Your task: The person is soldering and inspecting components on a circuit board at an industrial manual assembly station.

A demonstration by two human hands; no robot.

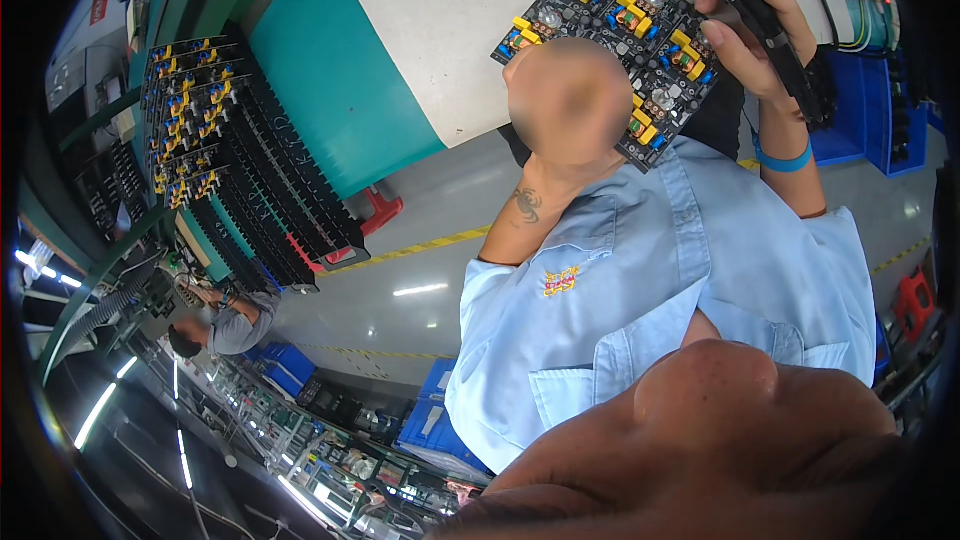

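Note:
A panel of black circuit boards (600, 15), set with yellow, blue and copper-coloured parts and clear blobs, lies tilted across the front edge of the white worktop. My left hand (570, 100) is over its lower left part; the hand is blurred, so its fingers cannot be made out. My right hand (765, 25) is closed round a black hand tool (752, 10) with a metal front end, above the panel's right corner. The tool's exact kind is not clear, and its tip runs out of the picture's top edge.
Several circuit boards with yellow parts (190, 105) stand in a black slotted rack (285, 175) at left, beside a green mat (330, 70). A person (240, 325) works further off at lower left. Blue bins (845, 105) stand at right; a red stool (380, 210) shows below the worktop (400, 10).

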